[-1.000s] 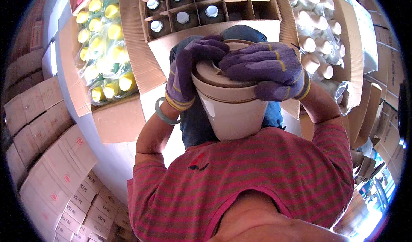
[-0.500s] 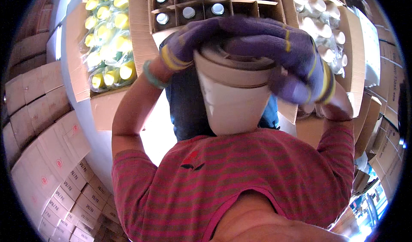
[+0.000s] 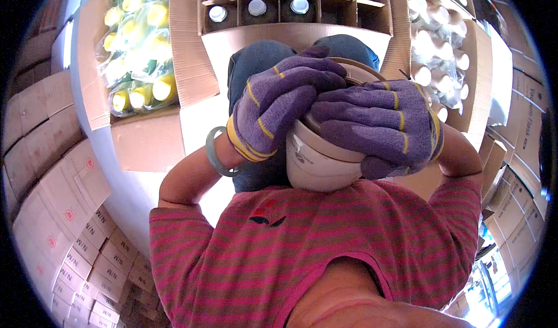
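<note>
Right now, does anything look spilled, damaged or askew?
Nothing stands out. Both gloved hands, left hand and right hand, press on the cream container; nothing is spilled, and the bottles in the divided carton stand upright.

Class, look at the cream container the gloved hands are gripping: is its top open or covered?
Covered. A cream lid caps the cream container, and the left hand and right hand press on it. Whether it is sealed, cannot tell.

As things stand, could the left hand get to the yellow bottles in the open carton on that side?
Probably not right away: the left hand is pressed on the cream container with the right hand. The yellow bottles lie uncovered beyond.
</note>
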The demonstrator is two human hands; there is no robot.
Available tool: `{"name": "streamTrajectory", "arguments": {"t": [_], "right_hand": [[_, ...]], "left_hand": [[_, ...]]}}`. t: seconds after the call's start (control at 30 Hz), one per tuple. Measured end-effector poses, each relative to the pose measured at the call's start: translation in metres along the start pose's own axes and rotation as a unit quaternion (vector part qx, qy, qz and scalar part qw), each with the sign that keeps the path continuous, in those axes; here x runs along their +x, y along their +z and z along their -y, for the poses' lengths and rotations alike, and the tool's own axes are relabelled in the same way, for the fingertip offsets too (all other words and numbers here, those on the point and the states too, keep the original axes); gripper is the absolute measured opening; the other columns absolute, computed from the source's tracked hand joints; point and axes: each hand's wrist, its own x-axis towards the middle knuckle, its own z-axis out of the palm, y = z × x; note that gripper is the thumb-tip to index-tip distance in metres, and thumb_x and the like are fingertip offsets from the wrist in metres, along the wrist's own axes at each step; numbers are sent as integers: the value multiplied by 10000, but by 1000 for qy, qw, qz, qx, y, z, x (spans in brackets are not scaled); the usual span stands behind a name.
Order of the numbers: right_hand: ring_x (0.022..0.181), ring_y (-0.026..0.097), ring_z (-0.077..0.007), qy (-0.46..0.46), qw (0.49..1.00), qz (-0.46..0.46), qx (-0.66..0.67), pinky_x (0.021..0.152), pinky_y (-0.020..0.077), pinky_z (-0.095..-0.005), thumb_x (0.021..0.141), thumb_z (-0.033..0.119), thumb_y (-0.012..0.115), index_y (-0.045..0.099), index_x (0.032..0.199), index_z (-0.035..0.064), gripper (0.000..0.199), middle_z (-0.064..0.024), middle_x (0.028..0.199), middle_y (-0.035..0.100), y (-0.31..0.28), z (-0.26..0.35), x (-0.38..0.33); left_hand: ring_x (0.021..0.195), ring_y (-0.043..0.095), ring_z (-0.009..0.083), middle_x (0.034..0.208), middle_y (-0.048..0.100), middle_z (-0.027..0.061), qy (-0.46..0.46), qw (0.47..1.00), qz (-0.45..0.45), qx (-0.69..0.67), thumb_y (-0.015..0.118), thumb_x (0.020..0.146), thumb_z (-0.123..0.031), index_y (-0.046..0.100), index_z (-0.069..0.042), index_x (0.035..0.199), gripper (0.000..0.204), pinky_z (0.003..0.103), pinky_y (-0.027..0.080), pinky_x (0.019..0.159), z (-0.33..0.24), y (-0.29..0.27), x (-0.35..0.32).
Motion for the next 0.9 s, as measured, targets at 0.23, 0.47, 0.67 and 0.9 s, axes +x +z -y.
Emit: {"name": "streamTrajectory", "arguments": {"t": [0.23,0.47,0.67,0.9], "right_hand": [[1063,625,-404,17,999,-44,-22,918,506,-461,785,480,671,575,1148,-98,689,-270,1137,620,-3,8,12],[1150,559,-399,-41,997,16,-70,992,440,-444,837,391,639,579,1211,14,534,-246,1205,586,-20,-16,-5],[1232,488,-380,68,963,-218,-141,1086,329,-454,942,361,460,562,1264,39,466,-228,1278,547,-2,-68,-76],[1274,469,-350,114,947,-133,-269,1093,316,-452,992,219,345,554,1266,-14,416,-203,1316,544,18,-65,-72]], "left_hand": [[1190,555,269,1244,596,163,-19,988,91,-126,505,949,-103,592,14,1198,288,355,431,1025,36,-27,32],[1243,510,297,1383,481,211,16,986,166,-22,514,939,-129,493,18,1324,413,384,373,1075,11,-42,18],[1204,527,258,1328,513,198,-247,935,-6,-253,475,976,-209,468,8,1331,416,361,374,1080,16,-48,-46],[1120,586,283,1184,614,177,160,980,90,-72,474,937,-220,580,-27,1207,348,422,418,1012,-46,-5,-32]]}}
